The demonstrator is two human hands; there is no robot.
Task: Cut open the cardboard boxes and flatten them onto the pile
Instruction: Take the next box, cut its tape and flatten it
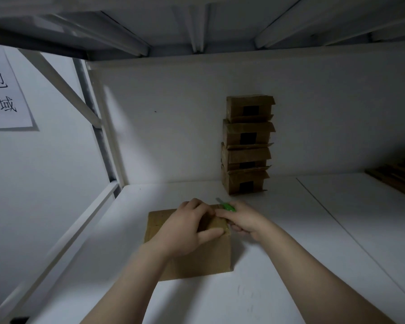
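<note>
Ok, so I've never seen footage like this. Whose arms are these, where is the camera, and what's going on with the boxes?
There is no machine here: these are a person's two bare arms. The single picture comes from a wide-angle camera worn on their head, looking forward and down, so the arms reach in from the bottom. On the white surface sits a cardboard box. The left hand holds it from the top, fingers bent over it. The right hand grips a green knife, its blade near the box's far right corner. Against the back wall stands a stack of four similar boxes. A paper sign hangs on the left. Something brown at the far right edge is too dim to identify.
</note>
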